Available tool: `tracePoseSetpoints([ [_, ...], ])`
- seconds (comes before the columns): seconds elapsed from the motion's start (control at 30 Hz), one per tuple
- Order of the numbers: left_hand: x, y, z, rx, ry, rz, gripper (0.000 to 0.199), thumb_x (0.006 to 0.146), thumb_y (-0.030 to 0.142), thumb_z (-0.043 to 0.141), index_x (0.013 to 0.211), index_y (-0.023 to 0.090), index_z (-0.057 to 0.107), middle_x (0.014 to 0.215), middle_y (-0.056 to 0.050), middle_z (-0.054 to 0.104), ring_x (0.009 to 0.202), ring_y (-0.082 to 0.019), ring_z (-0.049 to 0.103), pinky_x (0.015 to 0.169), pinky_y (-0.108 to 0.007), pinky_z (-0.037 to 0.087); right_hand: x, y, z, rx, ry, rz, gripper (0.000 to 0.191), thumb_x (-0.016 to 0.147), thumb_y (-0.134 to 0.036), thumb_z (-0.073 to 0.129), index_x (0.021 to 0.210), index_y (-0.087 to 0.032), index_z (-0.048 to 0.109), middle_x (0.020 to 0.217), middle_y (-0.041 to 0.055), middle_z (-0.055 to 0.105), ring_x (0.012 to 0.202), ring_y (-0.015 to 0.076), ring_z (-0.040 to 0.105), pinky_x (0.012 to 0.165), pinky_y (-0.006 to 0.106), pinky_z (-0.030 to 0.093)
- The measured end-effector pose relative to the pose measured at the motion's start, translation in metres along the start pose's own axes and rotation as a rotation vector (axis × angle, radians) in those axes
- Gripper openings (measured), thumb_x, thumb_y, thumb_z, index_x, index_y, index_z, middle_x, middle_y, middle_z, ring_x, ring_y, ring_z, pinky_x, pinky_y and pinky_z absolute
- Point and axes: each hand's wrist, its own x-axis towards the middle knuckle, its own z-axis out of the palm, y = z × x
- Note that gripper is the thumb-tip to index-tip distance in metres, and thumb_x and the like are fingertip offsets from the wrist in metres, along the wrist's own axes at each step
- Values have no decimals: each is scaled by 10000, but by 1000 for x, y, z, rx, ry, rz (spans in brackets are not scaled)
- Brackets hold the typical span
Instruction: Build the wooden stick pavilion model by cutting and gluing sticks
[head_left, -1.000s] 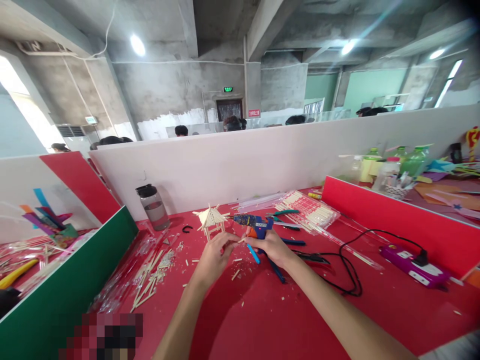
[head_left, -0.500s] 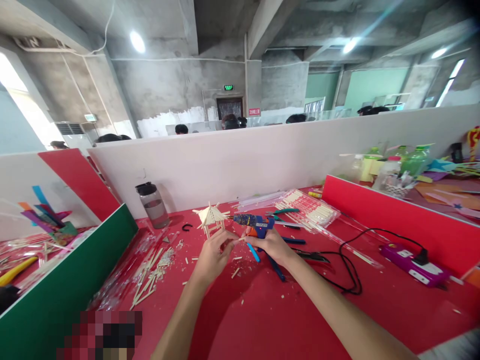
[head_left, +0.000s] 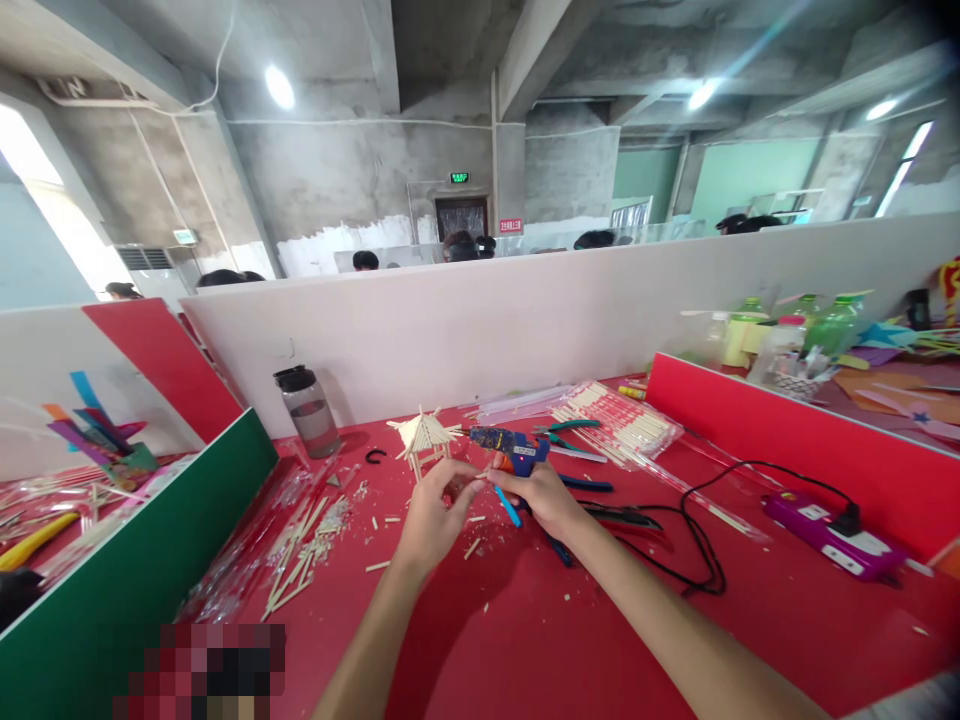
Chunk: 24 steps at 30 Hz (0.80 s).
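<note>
Over the red table, my right hand (head_left: 541,495) is closed around a blue hot glue gun (head_left: 510,448) with an orange trigger. Its nozzle points left, close beside a small pavilion model (head_left: 423,440) built from pale wooden sticks. My left hand (head_left: 435,515) is in front of the model, thumb and forefinger pinching a short wooden stick (head_left: 484,475). The fingertips of both hands nearly meet at that stick, which they mostly hide. Just below my right fingers lies a bright blue strip-like piece (head_left: 508,507).
Loose sticks and offcuts (head_left: 296,560) lie at left, near a water bottle (head_left: 307,412). Packed sticks (head_left: 622,420) and green-handled pliers (head_left: 574,425) lie behind the gun. At right, a black cable (head_left: 705,540) runs to a purple power strip (head_left: 832,535). Green (head_left: 150,530) and red (head_left: 795,455) dividers flank the table.
My left thumb and fingertips have shifted slightly right and closer to my right fingers. The glue gun stays in almost the same place. The view has moved very slightly.
</note>
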Motion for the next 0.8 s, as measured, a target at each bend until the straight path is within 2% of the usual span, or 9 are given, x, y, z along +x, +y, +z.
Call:
tracePoseSetpoints([
  [0.2,-3,2,14,-199,78,-109,210,871,383,602,887,174,617,738,6,592,641,-114,510,610,-220,415,-1,2,5,133,17,28,329,648,-405,812,782,-174,620,616,-31,517,484,80,378,443,225,303],
  [0.4,-2,0,12,-269,47,-127,240,879,414,587,891,174,583,788,-6,579,675,-116,507,643,-225,425,-1,4,6,159,8,83,353,607,-402,836,779,-175,628,599,-38,523,463,76,389,422,223,289],
  [0.63,-1,1,17,-408,64,-156,263,853,423,624,877,162,603,692,29,524,595,-89,446,559,-198,373,-2,1,8,169,3,32,347,611,-421,833,750,-172,635,577,-47,501,471,74,371,438,225,301],
  [0.8,-1,1,20,-519,50,-165,264,851,418,634,885,160,586,709,22,559,624,-92,514,602,-204,423,-2,3,8,181,26,36,354,602,-411,842,751,-172,628,586,-43,508,478,72,385,438,218,303],
])
